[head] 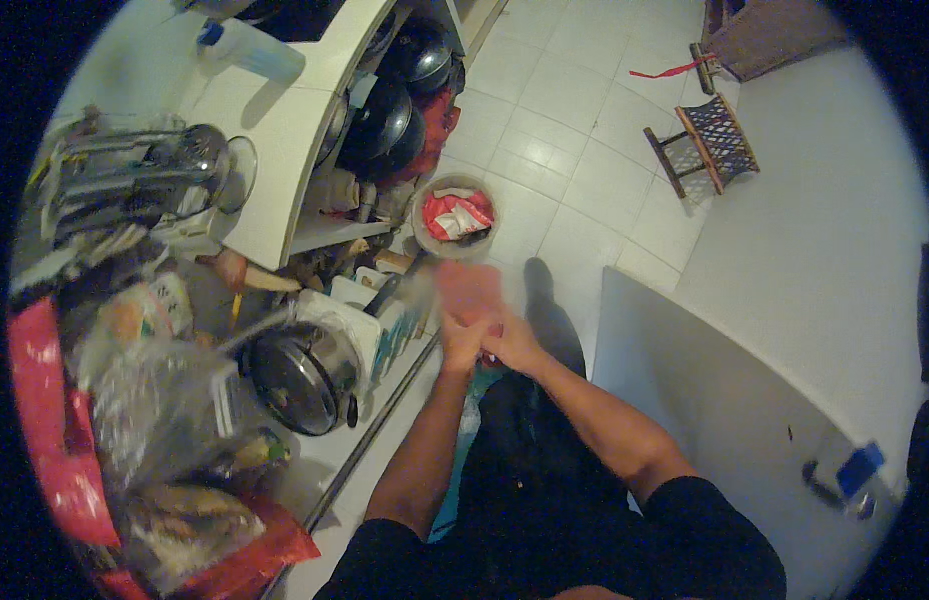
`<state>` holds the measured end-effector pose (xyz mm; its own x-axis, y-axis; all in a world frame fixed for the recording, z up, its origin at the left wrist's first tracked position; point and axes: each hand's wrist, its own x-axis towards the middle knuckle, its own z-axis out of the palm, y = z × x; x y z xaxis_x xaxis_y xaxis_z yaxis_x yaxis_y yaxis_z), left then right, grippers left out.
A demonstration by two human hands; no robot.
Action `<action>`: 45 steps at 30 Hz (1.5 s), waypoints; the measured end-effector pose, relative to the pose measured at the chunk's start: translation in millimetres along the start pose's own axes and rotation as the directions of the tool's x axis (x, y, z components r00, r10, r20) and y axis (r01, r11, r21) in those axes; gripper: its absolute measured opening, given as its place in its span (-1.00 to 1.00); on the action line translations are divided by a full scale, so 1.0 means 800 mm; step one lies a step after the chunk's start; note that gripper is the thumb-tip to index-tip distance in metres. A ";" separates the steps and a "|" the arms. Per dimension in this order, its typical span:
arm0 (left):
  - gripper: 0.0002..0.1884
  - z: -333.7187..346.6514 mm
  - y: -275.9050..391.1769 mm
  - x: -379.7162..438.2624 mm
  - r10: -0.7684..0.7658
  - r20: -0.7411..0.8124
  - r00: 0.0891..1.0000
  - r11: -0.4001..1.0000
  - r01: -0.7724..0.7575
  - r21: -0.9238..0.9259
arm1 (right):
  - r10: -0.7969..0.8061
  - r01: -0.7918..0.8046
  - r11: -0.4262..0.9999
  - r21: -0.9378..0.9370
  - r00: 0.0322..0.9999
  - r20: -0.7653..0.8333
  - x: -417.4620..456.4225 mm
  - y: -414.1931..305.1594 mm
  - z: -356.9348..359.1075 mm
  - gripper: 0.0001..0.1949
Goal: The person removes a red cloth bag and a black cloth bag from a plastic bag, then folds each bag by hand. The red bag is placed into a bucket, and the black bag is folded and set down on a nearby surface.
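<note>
A pinkish-red, soft-looking cloth or bag (468,289), blurred, is held in front of my body. My left hand (461,346) grips its near end from the left, and my right hand (515,346) closes on it from the right, the two hands touching. Which fingers overlap is too blurred to tell. Just beyond the red thing stands a round waste bin (424,238) on the floor, with a crumpled red and white wrapper (458,214) inside.
Left of me runs a counter (314,469) bearing a lidded pot (299,379), plastic bags (164,420) and a dish rack (119,172). Dark pans (378,124) sit on a shelf below. A door (682,382) stands at my right; a small woven stool (716,142) is further off.
</note>
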<state>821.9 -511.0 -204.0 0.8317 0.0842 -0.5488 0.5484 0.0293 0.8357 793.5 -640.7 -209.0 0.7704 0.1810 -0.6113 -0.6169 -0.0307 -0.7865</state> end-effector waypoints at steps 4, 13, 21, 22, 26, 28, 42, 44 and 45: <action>-0.11 0.007 -0.014 0.097 0.024 -0.177 0.984 0.858 0.070 0.509 | -0.155 0.150 0.985 -0.091 0.986 -0.058 0.077 0.017 -0.032 -0.27; -0.01 0.033 -0.040 0.347 0.327 -0.151 0.933 0.779 -0.176 0.602 | -0.009 -0.021 0.987 -0.157 0.982 -0.188 0.095 0.189 -0.059 -0.55; -0.04 0.026 -0.181 0.453 0.054 0.196 0.979 0.138 -0.202 0.970 | -0.090 0.073 0.991 -0.115 0.983 -0.157 0.120 0.220 -0.043 -0.64; -0.09 0.018 -0.199 0.460 0.062 0.252 0.966 0.021 -0.254 0.967 | -0.094 0.070 0.987 -0.148 0.982 -0.165 0.124 0.221 -0.042 -0.64; -0.28 0.017 -0.246 0.480 0.015 0.297 0.955 -0.154 -0.291 0.944 | -0.039 0.018 0.990 -0.139 0.988 -0.150 0.131 0.215 -0.040 -0.66; -0.33 0.023 -0.253 0.485 -0.011 0.298 0.954 -0.227 -0.293 0.929 | 0.020 -0.032 0.994 -0.107 0.993 -0.113 0.135 0.209 -0.044 -0.66; -0.34 0.080 -0.298 0.566 -0.397 0.085 0.914 -0.392 -0.252 0.885 | 0.265 -0.265 0.964 -0.003 0.964 -0.002 0.156 0.189 -0.070 -0.66; -0.34 0.091 -0.299 0.584 -0.546 -0.009 0.838 -0.467 -0.295 0.834 | 0.275 -0.275 0.961 -0.004 0.961 -0.027 0.154 0.199 -0.067 -0.67; -0.34 0.081 -0.310 0.593 -0.554 0.008 0.833 -0.434 -0.297 0.850 | 0.278 -0.278 0.961 -0.004 0.960 -0.031 0.152 0.202 -0.067 -0.67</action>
<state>1086.2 -542.9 -672.8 0.3897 0.0460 -0.9198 -0.4115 -0.8848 -0.2186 796.0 -676.5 -414.8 0.5731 0.1348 -0.8083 -0.8063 -0.0833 -0.5856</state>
